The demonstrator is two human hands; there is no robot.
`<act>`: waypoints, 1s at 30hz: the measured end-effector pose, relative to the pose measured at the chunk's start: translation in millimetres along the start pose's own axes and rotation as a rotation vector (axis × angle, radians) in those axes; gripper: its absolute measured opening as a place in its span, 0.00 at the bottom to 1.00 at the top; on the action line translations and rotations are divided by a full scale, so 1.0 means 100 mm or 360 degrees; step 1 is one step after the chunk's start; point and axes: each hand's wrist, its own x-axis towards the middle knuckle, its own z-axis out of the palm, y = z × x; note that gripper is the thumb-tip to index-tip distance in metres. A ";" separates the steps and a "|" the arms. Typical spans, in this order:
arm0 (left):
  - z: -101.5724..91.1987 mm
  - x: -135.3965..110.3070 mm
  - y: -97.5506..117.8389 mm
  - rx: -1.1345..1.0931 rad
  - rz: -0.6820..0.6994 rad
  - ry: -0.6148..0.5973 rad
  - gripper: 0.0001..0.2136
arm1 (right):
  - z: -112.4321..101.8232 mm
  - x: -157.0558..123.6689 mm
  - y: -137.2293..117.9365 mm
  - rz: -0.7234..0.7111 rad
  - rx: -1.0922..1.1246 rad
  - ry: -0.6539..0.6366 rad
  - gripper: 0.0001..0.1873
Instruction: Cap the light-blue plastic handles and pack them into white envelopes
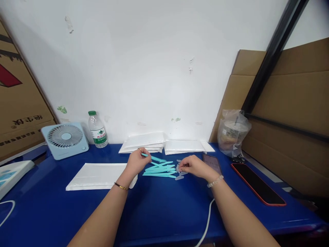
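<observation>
Between the thumb and fingers of my left hand (140, 159) is a slim turquoise plastic stick (156, 159), shaped like an eyebrow razor. It points right, above a loose pile of similar turquoise sticks (159, 169) on the blue table. My right hand (192, 165) is closed in a pinch just right of the pile, at a small translucent plastic cap (177, 168). Several more translucent caps (179, 177) lie under and around those fingertips. Left of the pile, partly behind my left wrist, lies a white padded envelope (97, 175).
Stacks of white envelopes (144, 141) lie against the wall. A blue fan (66, 139) and water bottle (98, 132) stand back left. On the right are a dark phone (212, 162), a red-edged phone (258, 184), a bagged drink cup (232, 133) and a white cable (208, 219).
</observation>
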 end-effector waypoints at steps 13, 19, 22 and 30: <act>0.43 -0.08 -0.26 0.1267 0.0625 -0.0604 0.39 | 0.43 0.09 0.14 0.0063 -0.0539 -0.0290 0.44; 0.36 -0.12 -0.25 0.1288 0.0572 -0.0725 0.29 | 0.43 0.18 0.32 0.0311 -0.0611 0.0046 0.32; 0.36 -0.22 -0.17 0.1284 0.0563 -0.0901 0.29 | 0.42 0.16 0.38 0.0328 -0.0630 0.0055 0.30; 0.33 -0.32 0.01 0.1120 0.0615 -0.0732 0.27 | 0.22 0.13 0.35 0.0190 -0.0575 0.0435 0.24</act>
